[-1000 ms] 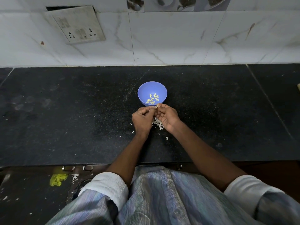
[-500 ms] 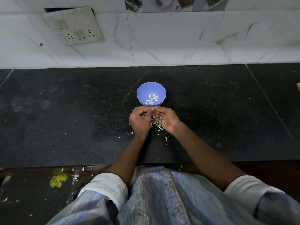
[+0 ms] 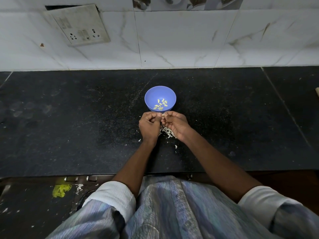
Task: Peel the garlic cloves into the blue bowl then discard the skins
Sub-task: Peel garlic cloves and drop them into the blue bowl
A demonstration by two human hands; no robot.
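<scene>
A blue bowl [image 3: 151,97] stands on the black counter with several peeled garlic cloves [image 3: 160,104] lying in its bottom. Just in front of the bowl my left hand [image 3: 148,125] and my right hand [image 3: 175,124] meet fingertip to fingertip. Between them they pinch a small garlic clove [image 3: 163,115], mostly hidden by the fingers. Under and between the hands lies a heap of white garlic skins [image 3: 166,132] on the counter.
The black stone counter [image 3: 69,126] runs wide to both sides, with a white tiled wall and a socket plate [image 3: 77,25] behind. Stray skin flakes [image 3: 175,146] lie near my right wrist. Below the counter edge a yellow scrap [image 3: 61,190] lies on a dark surface.
Both hands stayed in front of the bowl, shifting slightly while the fingers worked the clove. The bowl and the skins have not moved.
</scene>
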